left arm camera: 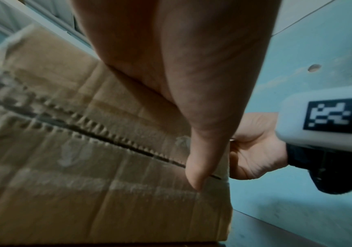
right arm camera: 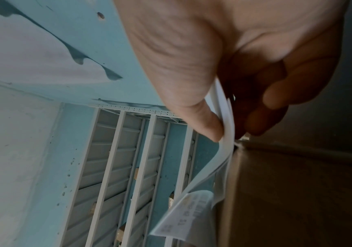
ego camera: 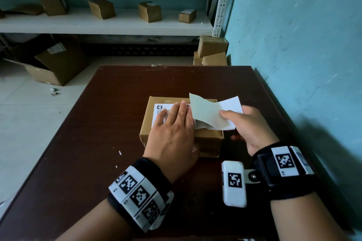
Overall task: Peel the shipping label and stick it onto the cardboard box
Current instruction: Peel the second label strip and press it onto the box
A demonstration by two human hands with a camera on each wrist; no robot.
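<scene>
- Cardboard box [ego camera: 207, 139]: brown, taped along its seam, resting near the middle of the dark brown worktop [ego camera: 98, 162], nearer the right edge than the left.
- Shipping label [ego camera: 159, 112]: white, printed; its left part lies flat on the box's top face, its right part lifts off the box toward the right edge.
- Backing sheet [ego camera: 207, 113]: pale, curled upward over the right half of the box, partly parted from the label.
- Left hand [ego camera: 172, 133]: palm down, fingers [ego camera: 181, 109] straight and together, pressing the stuck part of the label onto the box top; in the left wrist view the thumb lies against the box's near side.
- Right hand [ego camera: 248, 127]: at the box's right side, thumb and fingers pinching the raised label end and backing sheet; the right wrist view shows the paper clamped between thumb and curled fingers.
- Wrist bands: black, with white marker tiles, one on each wrist.
- Shelf [ego camera: 109, 25]: white, beyond the far edge of the worktop, bearing several small brown boxes.
- Floor: open carton at the left, stacked boxes by the turquoise wall [ego camera: 303, 45].
</scene>
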